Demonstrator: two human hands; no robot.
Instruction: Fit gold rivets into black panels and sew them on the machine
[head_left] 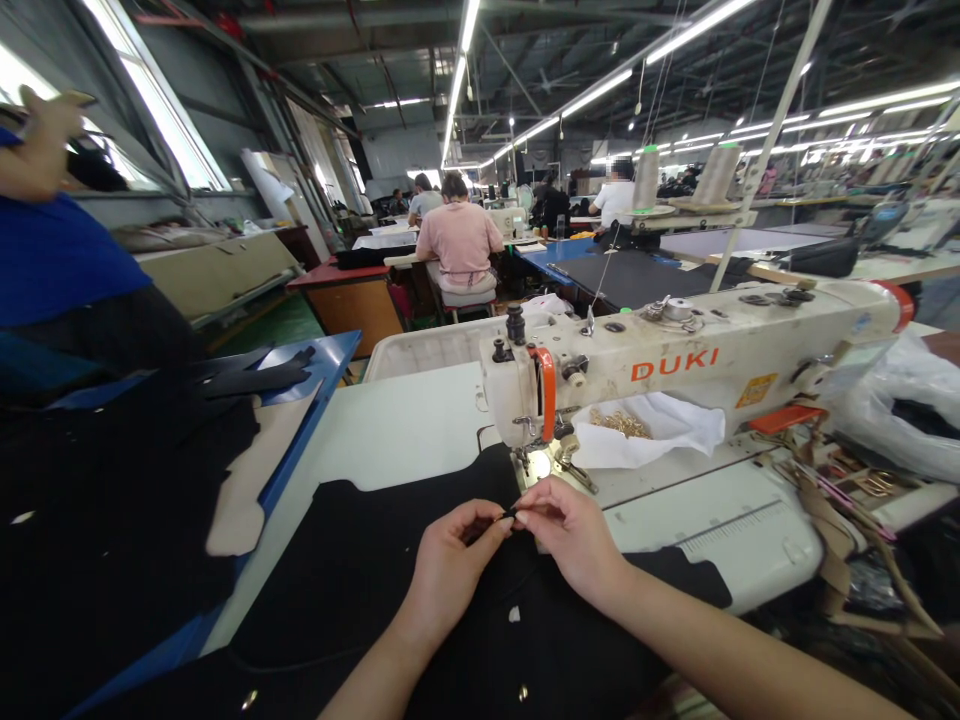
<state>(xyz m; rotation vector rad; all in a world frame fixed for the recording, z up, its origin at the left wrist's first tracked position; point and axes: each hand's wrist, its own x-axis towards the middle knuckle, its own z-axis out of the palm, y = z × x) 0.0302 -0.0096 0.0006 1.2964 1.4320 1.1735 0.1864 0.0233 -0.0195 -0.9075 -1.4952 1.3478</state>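
Note:
My left hand (pixel 450 560) and my right hand (pixel 574 540) meet in front of the sewing machine (pixel 585 375). Thumb and fingers of both are pinched around a small black piece (pixel 510 514), perhaps a folded strip; the fingertips hide most of it. Beneath them a large black fabric panel (pixel 352 560) is spread over the machine bed, its far edge reaching the needle area. On the black material below my wrists lie a small white scrap (pixel 514 613) and a shiny metal bit (pixel 523 692).
Gold-coloured metal parts (pixel 621 424) sit in a white wrapping (pixel 701 425) under the machine arm. To the left, a blue table (pixel 330 375) bears black pieces. A person in blue (pixel 67 260) stands there. Clear plastic (pixel 919 400) bulges at right; seated co-workers (pixel 459 240) are farther off.

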